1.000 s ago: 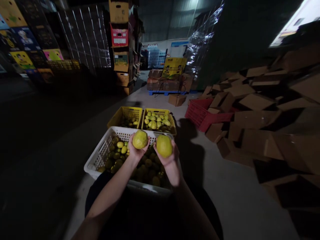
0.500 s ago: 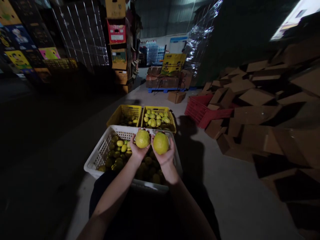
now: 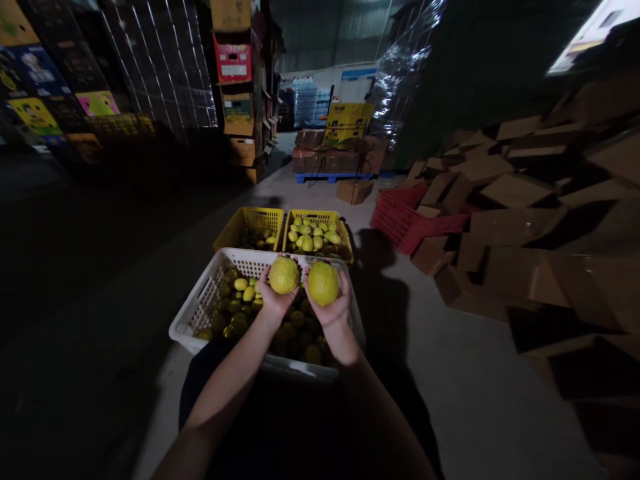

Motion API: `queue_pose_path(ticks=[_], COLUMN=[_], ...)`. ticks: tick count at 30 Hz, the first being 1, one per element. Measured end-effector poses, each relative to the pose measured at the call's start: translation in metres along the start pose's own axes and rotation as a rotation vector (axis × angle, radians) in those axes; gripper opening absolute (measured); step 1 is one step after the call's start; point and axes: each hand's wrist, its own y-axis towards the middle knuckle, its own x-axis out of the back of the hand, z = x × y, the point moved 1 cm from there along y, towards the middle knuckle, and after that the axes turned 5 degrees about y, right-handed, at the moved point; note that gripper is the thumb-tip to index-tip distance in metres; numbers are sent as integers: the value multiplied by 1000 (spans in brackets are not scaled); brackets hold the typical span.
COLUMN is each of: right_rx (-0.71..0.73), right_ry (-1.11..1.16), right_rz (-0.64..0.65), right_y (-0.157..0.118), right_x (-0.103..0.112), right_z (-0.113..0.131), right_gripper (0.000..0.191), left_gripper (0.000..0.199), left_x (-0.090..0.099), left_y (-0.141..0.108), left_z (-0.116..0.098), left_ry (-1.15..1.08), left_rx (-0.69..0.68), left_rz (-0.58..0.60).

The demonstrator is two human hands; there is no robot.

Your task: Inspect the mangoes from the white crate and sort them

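My left hand (image 3: 277, 301) is closed around a bumpy yellow lemon (image 3: 284, 275), fingers behind it. Beside it, my right hand (image 3: 336, 319) cups a smoother, greener-yellow lemon (image 3: 323, 283). A small gap separates the two fruits, both held up above a white plastic crate (image 3: 200, 291) with slotted sides. Inside that crate lie many yellow and greenish lemons (image 3: 241, 285), those nearest me in shadow. My forearms and hands hide part of the crate's contents.
Beyond the white crate stand two yellow crates, the left one (image 3: 227, 229) in shadow, the right one (image 3: 345, 248) filled with lemons. A red crate (image 3: 397, 217) and a heap of cardboard boxes (image 3: 517, 227) lie to the right. Stacked boxes (image 3: 239, 113) and a blue pallet (image 3: 327, 177) are farther back.
The view has shifted very slightly. Both hands still hold the same lemons, with the two fruits a little farther apart now.
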Motion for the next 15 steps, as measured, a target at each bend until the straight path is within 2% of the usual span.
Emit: queue_pose_path(ticks=[5,11,15], right_rx=[2,-30,-43], right_ry=[-105,-66,-111], right_rz=[-33,-120,-62], right_y=[-2,-4,-6], right_x=[-6,-12,-13], right_z=[-2,-4,-5], right_gripper=[29,25,28], left_gripper=[40,43,41], left_x=[1,2,1], left_y=[2,3,2], left_z=[-1,-2,-1], left_ry=[-2,14,58], left_rx=[-42,-57,-48], left_rz=[-36,-73,-36])
